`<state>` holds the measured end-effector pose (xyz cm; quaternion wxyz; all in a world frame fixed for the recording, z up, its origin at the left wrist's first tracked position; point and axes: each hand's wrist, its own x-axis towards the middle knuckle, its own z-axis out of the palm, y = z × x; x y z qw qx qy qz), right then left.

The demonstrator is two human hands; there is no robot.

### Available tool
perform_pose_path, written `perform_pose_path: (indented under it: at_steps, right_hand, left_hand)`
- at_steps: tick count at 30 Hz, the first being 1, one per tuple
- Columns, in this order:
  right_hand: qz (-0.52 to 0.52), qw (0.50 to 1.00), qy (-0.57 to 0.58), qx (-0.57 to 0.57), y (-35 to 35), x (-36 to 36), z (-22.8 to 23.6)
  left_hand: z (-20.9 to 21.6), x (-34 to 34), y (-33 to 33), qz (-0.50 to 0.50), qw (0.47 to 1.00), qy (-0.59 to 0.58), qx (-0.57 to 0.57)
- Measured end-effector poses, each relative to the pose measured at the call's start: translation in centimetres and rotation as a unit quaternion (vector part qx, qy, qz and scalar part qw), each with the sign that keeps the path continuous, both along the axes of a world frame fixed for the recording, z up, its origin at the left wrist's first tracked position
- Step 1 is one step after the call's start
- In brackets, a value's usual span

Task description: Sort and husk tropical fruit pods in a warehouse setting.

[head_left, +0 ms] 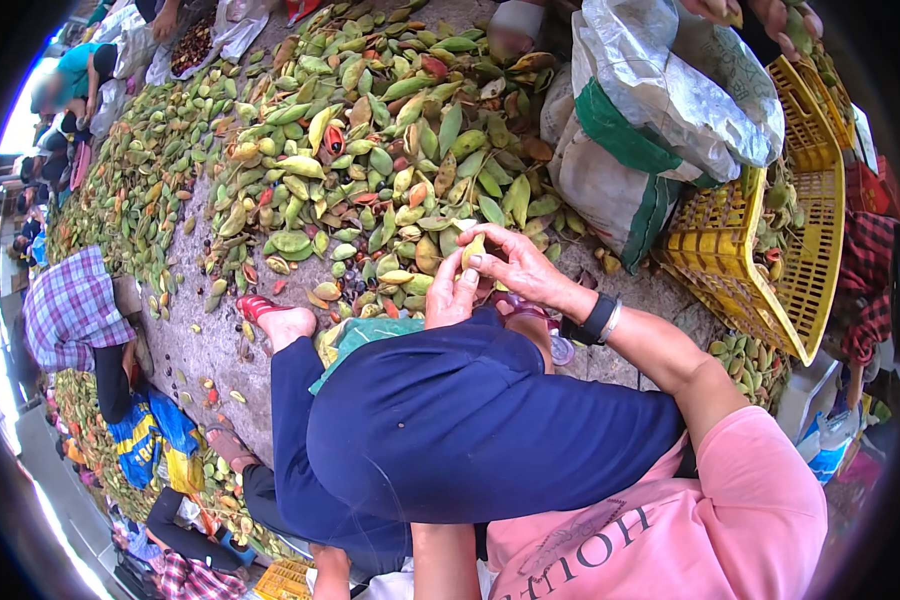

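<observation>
Both my hands meet just above my knee, over the near edge of a big heap of green, yellow and reddish pods (370, 140). My left hand (450, 295) and my right hand (515, 265) together pinch one pale yellow-green pod (473, 248), fingertips pressed on it from both sides. A black band sits on my right wrist (598, 318). My bent leg in dark blue trousers (450, 420) fills the middle, with my foot in a red sandal (270, 312) on the ground at the left.
A tilted yellow plastic crate (770, 270) with pods stands at the right, behind a white and green sack (660, 110). Another person's hands (760, 15) show at the top right. Several people sit along the left by a second pod heap (140, 180).
</observation>
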<state>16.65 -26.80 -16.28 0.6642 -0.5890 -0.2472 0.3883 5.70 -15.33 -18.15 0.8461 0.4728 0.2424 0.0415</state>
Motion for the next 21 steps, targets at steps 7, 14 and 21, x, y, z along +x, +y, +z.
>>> perform_pose_path:
  at_steps: [7, 14, 21]
  right_hand:
    - [0.091, 0.974, 0.207, -0.009, -0.2, 2.8, 0.2]
    - [0.024, 0.992, -0.034, -0.120, 1.6, 2.2, -1.0]
    - [0.133, 0.975, 0.175, -0.023, 1.2, 2.9, -0.2]
  left_hand:
    - [0.6, 0.6, -0.7, -0.024, 0.998, 0.044, -0.023]
    - [1.4, 0.7, -0.6, -0.054, 0.993, 0.092, 0.042]
    - [1.0, 0.4, 0.4, -0.043, 0.956, 0.119, 0.263]
